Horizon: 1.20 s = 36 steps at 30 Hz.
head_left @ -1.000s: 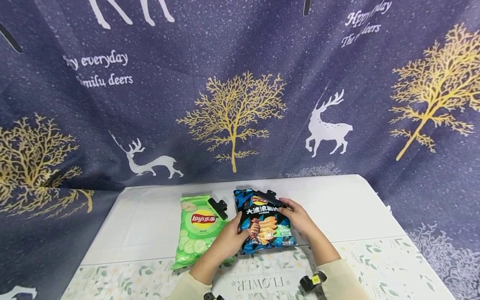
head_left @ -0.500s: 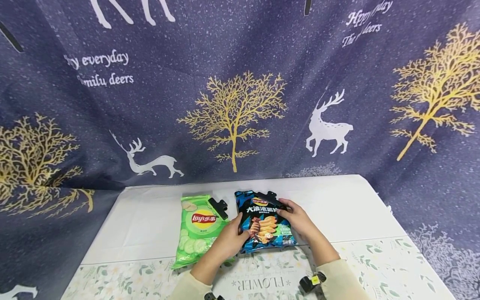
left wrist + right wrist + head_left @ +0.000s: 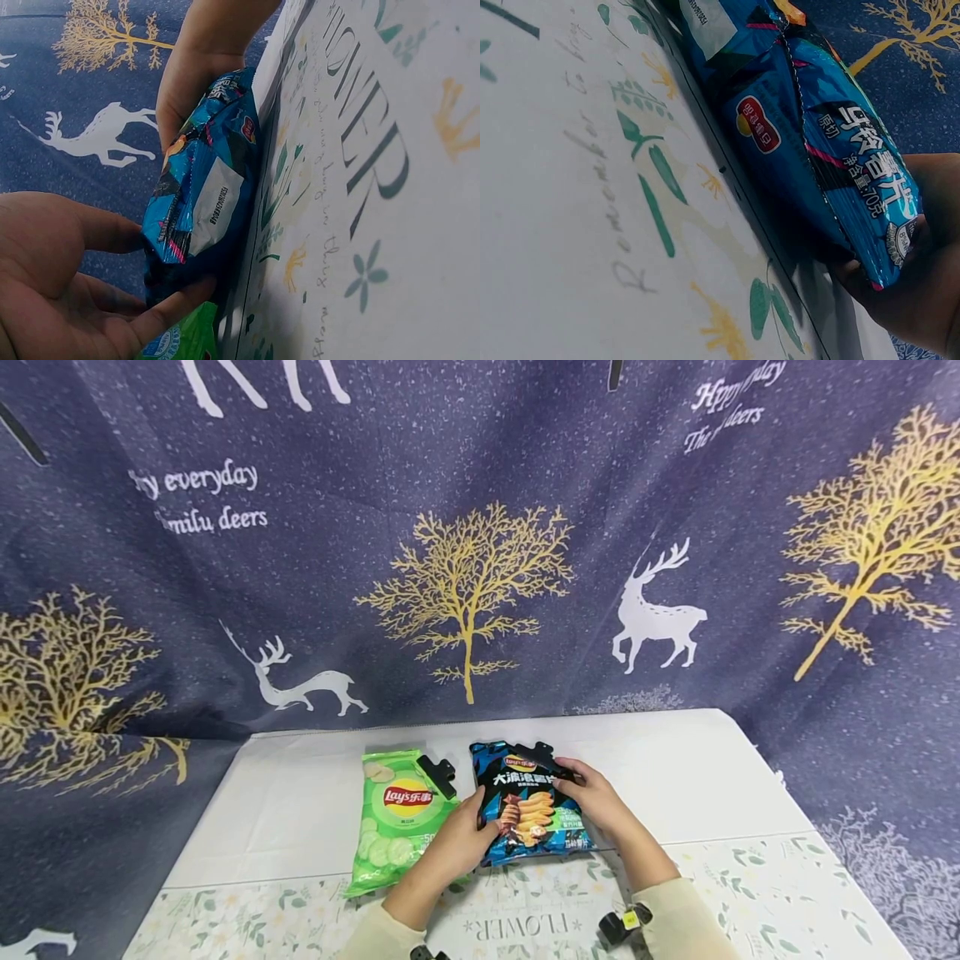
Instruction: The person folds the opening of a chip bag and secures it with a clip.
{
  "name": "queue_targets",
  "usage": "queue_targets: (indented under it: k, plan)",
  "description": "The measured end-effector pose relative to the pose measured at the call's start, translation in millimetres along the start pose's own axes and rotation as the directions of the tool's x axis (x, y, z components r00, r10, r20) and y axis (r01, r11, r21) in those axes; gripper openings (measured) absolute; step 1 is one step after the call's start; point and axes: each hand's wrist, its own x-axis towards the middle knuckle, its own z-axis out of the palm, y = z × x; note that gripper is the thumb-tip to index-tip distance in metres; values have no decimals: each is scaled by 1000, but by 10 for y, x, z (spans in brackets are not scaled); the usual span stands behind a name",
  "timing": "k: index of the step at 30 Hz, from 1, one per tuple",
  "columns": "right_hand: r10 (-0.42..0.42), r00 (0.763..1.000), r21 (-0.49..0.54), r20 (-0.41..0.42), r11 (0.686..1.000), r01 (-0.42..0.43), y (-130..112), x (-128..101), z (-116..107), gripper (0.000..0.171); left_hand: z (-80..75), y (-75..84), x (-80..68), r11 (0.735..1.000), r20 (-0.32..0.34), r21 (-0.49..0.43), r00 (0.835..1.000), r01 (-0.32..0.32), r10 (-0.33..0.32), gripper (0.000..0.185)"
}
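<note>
A blue and black potato chip bag (image 3: 525, 818) lies face up on the table, with a black clip (image 3: 538, 755) across its top right corner. My left hand (image 3: 456, 839) grips the bag's left side, thumb on the front; in the left wrist view its fingers (image 3: 176, 307) reach beneath the blue bag (image 3: 202, 195). On the other side, my right hand (image 3: 596, 797) holds the upper right edge, fingertips right at the clip's end. The right wrist view shows the bag's lower end (image 3: 780, 150) close over the table, with the right hand (image 3: 915, 292) around its side.
Left of the blue bag lies a green potato chip bag (image 3: 390, 806), partly covered by my left forearm. Its top right edge carries another black clip (image 3: 437, 777). A flower-print cloth (image 3: 247, 918) covers the table's front; a dark deer-print curtain (image 3: 300, 577) hangs behind.
The blue bag has settled slightly lower and flatter between both hands since a second ago. Over the last half second, hardly anything has moved.
</note>
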Motion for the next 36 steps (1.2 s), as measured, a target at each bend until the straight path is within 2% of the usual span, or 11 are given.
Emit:
queue_targets:
  k: [25,36]
  plan:
    - [-14,1000,12,-8,1000,14,-18,2,-14,49,-17,-13,-11,999,-4,-1,999,35,-35,70]
    - [-43,998,29,-52,999,44,0,30,-54,46,-66,-22,13,999,-6,9,999,32,-32,72]
